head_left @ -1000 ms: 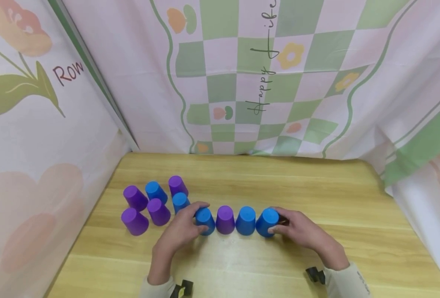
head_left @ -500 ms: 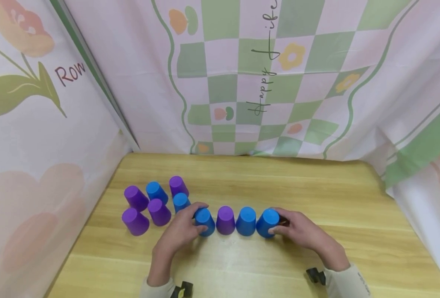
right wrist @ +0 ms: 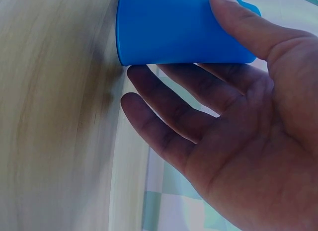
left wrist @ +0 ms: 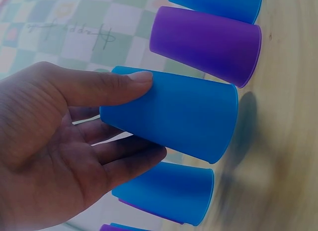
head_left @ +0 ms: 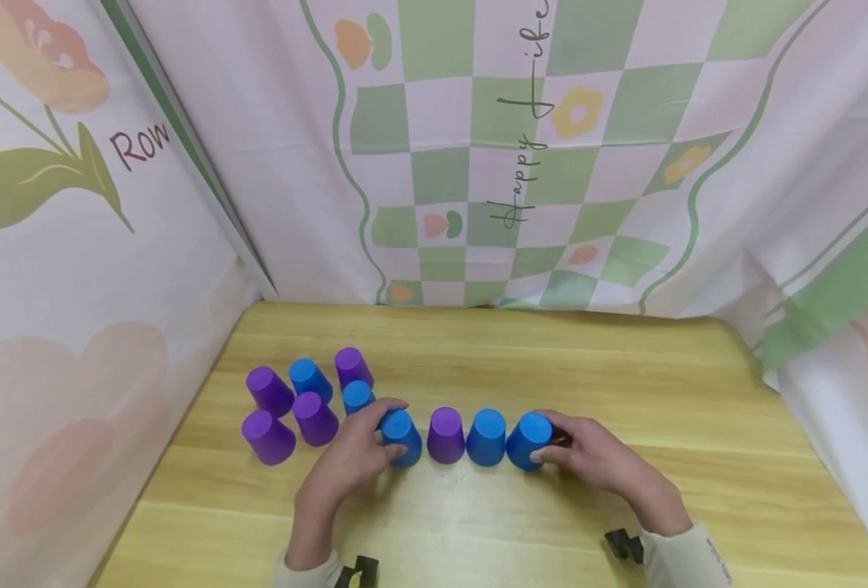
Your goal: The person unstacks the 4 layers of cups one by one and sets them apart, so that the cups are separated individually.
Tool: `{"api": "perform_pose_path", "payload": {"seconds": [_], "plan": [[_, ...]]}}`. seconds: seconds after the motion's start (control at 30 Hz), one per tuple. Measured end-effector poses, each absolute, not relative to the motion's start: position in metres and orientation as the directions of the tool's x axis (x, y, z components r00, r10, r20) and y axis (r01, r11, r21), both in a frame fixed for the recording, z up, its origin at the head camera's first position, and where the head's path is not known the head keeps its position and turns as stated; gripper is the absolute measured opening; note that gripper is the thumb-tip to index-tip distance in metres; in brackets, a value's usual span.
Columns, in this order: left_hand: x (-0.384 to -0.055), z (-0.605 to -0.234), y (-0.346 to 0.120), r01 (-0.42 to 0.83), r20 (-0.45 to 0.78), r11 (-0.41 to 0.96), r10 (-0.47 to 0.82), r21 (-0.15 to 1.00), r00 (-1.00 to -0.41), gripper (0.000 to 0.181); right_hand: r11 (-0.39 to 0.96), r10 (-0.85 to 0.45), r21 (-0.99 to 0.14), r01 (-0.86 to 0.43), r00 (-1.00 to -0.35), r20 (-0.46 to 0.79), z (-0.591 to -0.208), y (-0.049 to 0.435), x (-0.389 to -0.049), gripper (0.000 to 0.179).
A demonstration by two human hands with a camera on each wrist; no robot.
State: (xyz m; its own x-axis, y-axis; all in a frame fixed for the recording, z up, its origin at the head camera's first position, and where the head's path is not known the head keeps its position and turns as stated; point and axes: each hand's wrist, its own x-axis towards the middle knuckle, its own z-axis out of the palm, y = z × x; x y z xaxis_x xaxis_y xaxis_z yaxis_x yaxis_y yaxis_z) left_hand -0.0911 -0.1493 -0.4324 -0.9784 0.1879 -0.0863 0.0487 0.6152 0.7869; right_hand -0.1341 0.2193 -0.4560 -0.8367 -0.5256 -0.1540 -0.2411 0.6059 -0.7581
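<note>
My left hand grips an upside-down blue cup, its thumb on the near side and its fingers around the back. In the left wrist view the thumb lies along this blue cup, whose rim casts a shadow on the tabletop. At the row's right end my right hand holds another upside-down blue cup between thumb and fingers; the right wrist view shows that blue cup from the side. Between the two held cups stand a purple cup and a blue cup, side by side.
Left of my left hand, several more upturned cups stand in a loose group, among them a purple cup and a blue cup. Patterned cloth hangs behind the wooden table and along both sides.
My left hand and its blue cup have shifted slightly left, widening the gap to the purple cup. The right hand keeps its hold on its blue cup in the same place.
</note>
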Motion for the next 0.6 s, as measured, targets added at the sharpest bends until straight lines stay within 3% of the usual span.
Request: {"api": "perform_pose_path", "payload": {"seconds": [0.6], "plan": [[-0.078, -0.423, -0.162, 0.007, -0.093, 0.626, 0.127, 0.78, -0.988, 0.054, 0.605, -0.53, -0.756, -0.252, -0.836, -0.145, -0.457, 0.219, -0.135, 0.042]]}}
